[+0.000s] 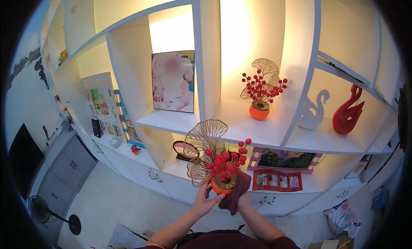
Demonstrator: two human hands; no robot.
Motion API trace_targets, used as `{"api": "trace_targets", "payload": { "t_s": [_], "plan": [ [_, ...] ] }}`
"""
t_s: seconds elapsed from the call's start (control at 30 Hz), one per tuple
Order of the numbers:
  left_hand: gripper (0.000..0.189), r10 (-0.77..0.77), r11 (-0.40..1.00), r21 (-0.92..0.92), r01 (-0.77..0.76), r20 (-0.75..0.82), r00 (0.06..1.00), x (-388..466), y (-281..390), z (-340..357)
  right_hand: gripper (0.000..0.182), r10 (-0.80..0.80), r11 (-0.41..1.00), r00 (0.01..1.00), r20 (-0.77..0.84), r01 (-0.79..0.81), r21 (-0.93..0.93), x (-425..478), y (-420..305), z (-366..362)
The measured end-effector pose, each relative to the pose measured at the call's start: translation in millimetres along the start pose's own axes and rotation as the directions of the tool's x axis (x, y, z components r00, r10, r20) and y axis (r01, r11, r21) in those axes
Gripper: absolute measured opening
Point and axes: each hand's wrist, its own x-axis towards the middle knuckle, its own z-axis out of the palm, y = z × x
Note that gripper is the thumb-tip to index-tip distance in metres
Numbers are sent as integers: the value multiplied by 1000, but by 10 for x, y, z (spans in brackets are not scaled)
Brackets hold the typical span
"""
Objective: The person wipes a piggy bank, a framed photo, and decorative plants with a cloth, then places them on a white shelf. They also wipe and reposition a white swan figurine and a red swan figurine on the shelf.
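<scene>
My left hand (207,199) grips the orange pot of an artificial red-berry arrangement (222,165) with gold wire fan leaves. A dark maroon cloth (234,197) lies against the pot's right side, held in my right hand (243,200), whose fingers are largely hidden by it. Behind and above, a similar berry arrangement in an orange pot (259,112) stands upright on a lit white shelf. A white swan figurine (313,112) and a red swan figurine (348,115) stand in the compartment to its right.
A framed photo (173,81) stands in the compartment at left. Below are an oval mirror (186,150), a pink-framed picture (286,159) and a red photo strip (277,180). A standing fan (40,209) is on the floor at left, a white plastic bag (342,218) at lower right.
</scene>
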Motion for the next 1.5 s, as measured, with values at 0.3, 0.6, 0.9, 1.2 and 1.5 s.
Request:
{"api": "trace_targets", "payload": {
  "t_s": [0.3, 0.6, 0.9, 1.2, 1.5],
  "plan": [
    [69, -79, 985, 160, 60, 117, 990, -35, -172, -89, 32, -54, 998, 999, -8, 54, 11, 49, -56, -57],
    [64, -89, 995, -33, 92, 74, 993, -56, -154, 5, 26, -171, 931, 985, -16, 156, -330, 24, -28, -197],
    [69, -31, 998, -63, 22, -139, 990, 18, -84, 174, 39, -187, 859, 976, 114, 218, -464, -117, 228, -180],
    [81, -124, 982, -136, 133, 77, 989, 18, -21, 55, 58, -298, 749, 924, 241, 383, -541, 35, 169, -321],
    [75, -201, 976, 141, 165, 302, 932, 139, -111, -240, 46, 75, 946, 986, 149, -118, 301, 93, -13, -213]
  ]
}}
